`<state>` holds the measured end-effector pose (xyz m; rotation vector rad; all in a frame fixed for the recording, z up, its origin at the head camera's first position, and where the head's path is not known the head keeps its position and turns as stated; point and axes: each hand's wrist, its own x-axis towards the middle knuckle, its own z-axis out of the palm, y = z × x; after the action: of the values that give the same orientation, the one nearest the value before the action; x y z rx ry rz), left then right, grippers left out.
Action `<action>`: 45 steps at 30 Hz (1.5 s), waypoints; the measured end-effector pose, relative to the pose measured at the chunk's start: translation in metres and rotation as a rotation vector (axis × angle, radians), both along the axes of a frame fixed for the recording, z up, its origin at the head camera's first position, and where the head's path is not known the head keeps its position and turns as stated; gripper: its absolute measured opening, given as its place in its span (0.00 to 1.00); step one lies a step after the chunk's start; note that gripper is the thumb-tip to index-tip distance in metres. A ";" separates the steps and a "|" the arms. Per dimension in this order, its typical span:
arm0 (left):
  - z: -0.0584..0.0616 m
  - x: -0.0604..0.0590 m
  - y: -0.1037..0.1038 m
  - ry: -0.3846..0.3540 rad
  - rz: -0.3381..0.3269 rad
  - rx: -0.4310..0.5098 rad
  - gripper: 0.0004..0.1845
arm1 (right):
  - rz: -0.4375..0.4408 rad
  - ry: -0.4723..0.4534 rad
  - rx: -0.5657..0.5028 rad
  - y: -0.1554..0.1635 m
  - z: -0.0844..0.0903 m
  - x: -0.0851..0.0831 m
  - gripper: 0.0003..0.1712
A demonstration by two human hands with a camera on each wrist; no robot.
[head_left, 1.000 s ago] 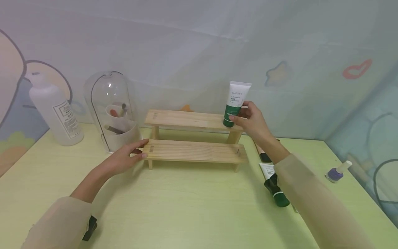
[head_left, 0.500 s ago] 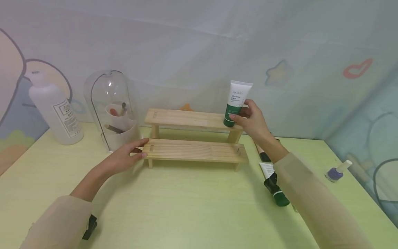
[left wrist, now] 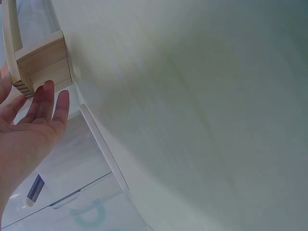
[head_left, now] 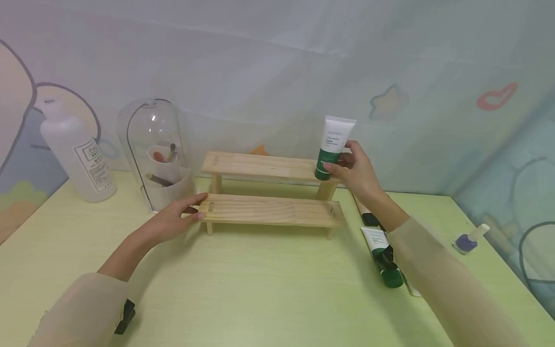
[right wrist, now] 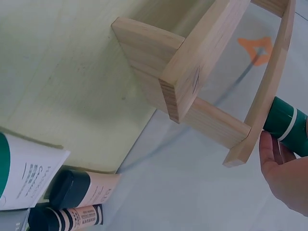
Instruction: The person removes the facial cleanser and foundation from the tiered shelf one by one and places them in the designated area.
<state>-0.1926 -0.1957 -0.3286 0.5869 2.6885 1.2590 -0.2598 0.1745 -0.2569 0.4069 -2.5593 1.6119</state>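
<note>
Table [head_left: 269, 289]: pale yellow-green top, carries everything listed.
Wooden rack [head_left: 270, 209]: two steps, stands toward the back edge of the table, about mid-width.
Clear dome [head_left: 153, 144]: just left of the rack, near the back edge; white holder with small items inside.
White bottle [head_left: 75, 156]: back left corner of the table, upright.
Left hand [head_left: 175, 219]: fingers straight and close together, tips touching the left end of the rack's lower step; the left wrist view shows the same flat fingers [left wrist: 45, 103] against the wood end.
Right hand [head_left: 357, 168]: thumb and fingers pinch the green lower part of the tube.
Green-and-white tube [head_left: 333, 147]: upright, cap down, at the right end of the rack's upper step; whether the cap rests on the wood cannot be told.
Lying tubes [head_left: 381, 255]: flat near the right edge of the table, beside the right sleeve.
Nail polish bottle [head_left: 467, 239]: purple, tilted, near the far right edge.
</note>
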 end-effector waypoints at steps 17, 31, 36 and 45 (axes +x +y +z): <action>-0.001 -0.001 0.000 -0.001 0.003 -0.003 0.29 | 0.010 0.009 0.027 0.018 0.002 0.014 0.32; 0.001 0.001 0.001 0.006 -0.001 -0.003 0.29 | 0.044 -0.024 0.073 0.038 0.002 0.024 0.34; 0.000 0.001 0.001 0.008 -0.002 0.000 0.29 | 0.036 -0.051 0.125 0.045 -0.001 0.028 0.37; 0.000 0.000 0.000 0.005 -0.003 -0.001 0.29 | 0.027 -0.103 0.185 0.056 -0.005 0.037 0.38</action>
<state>-0.1925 -0.1952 -0.3288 0.5945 2.6911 1.2575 -0.2227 0.2307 -0.2617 0.3839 -2.8038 1.4451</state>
